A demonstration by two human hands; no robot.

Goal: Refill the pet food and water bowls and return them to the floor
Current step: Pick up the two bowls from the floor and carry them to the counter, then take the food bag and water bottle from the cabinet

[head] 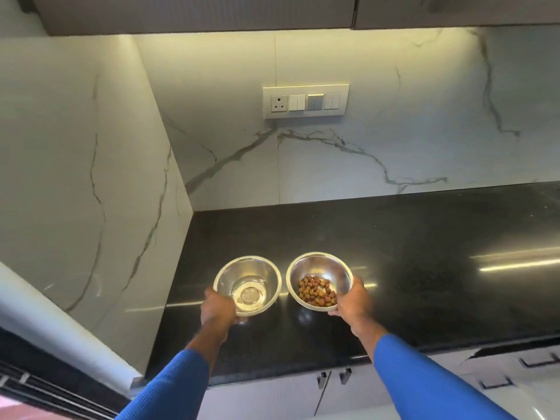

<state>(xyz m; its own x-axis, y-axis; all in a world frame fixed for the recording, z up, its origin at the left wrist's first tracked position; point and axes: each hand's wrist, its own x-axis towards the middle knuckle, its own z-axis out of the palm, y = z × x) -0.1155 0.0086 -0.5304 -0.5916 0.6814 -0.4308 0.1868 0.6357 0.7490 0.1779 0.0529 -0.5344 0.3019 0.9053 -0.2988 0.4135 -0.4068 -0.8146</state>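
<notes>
Two steel bowls are side by side over the black counter [424, 268]. The water bowl [257, 271] on the left holds clear water. The food bowl [315, 266] on the right holds brown kibble [316, 291] and tilts slightly toward me. My left hand [218, 307] grips the near left rim of the water bowl. My right hand [353, 301] grips the near right rim of the food bowl, fingers under it. I cannot tell whether the bowls rest on the counter or are just off it.
A marble wall [91, 177] closes the left side and a marble backsplash with a switch panel [306, 101] stands behind. Dark upper cabinets [212, 13] hang overhead. Below the counter's front edge are white cabinet doors with handles [333, 378].
</notes>
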